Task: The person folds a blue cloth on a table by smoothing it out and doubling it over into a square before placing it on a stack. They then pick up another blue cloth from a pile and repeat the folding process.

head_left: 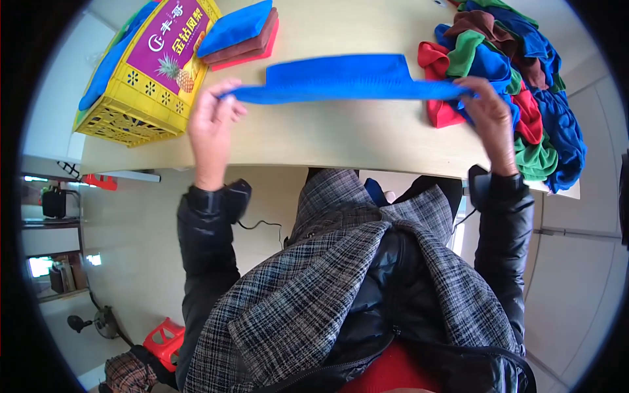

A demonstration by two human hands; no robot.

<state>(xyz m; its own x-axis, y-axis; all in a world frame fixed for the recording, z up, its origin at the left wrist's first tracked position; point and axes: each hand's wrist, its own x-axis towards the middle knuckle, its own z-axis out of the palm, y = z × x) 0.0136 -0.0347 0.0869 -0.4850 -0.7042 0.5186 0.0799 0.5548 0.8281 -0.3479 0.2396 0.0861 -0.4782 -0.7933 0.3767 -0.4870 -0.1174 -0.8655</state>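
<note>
A blue cloth (341,78) is stretched sideways above the table's near part, pulled fairly taut. My left hand (215,111) pinches its left corner, and my right hand (486,108) grips the right corner. Behind the held edge, the middle of the cloth spreads back toward the far side. Just beyond my left hand lies a neat stack of folded cloths (239,36), blue on top, then brown and red. Beside my right hand rises a loose heap of crumpled cloths (517,78) in blue, green, red and brown.
A yellow plastic crate (134,111) with a purple label stands at the table's left, with cloths at its far side. The pale table (314,141) ends just in front of me. A red stool (164,340) and a fan (103,322) are on the left below.
</note>
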